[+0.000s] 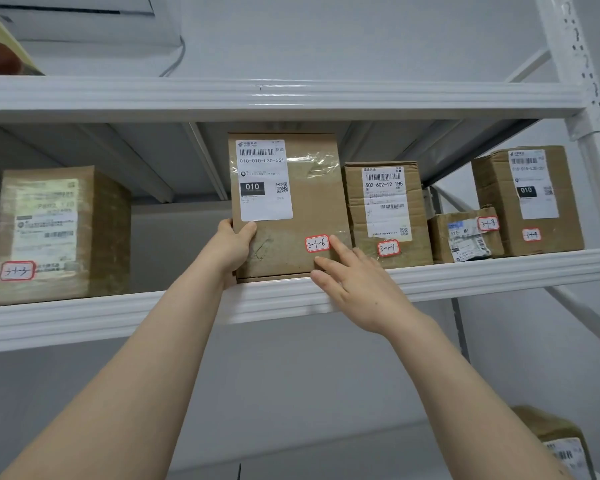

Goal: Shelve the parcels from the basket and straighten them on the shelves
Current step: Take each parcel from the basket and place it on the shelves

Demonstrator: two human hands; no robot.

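Tall parcel [291,209] stands upright on the middle shelf [118,317], bottom edge right at the shelf's front rim. White shipping label [264,180] on its upper left face, red-bordered sticker [317,243] reading 3-1-6 on its lower right.

Left hand [234,244] grips the tall parcel's left edge, low down: thumb across the front face, fingers wrapped behind out of sight. Right hand [354,285] is spread flat with fingers straight, tips touching the tall parcel's lower right front, index tip just beside the sticker. It holds nothing.

Just right of the tall parcel, touching or nearly so: shorter parcel [385,216] stickered 3-1-7. Further right, small parcel [465,237] stickered 3-1-8, then a bigger box [530,202] by the rack upright [586,81]. Well left of the tall parcel, with a gap between, blurry taped parcel [59,233]; its sticker is hard to read.

Above the tall parcel, upper shelf [257,98]; up-left of it, white wall unit [84,22]. Far below-right, another labelled parcel [555,441], partly cut off.
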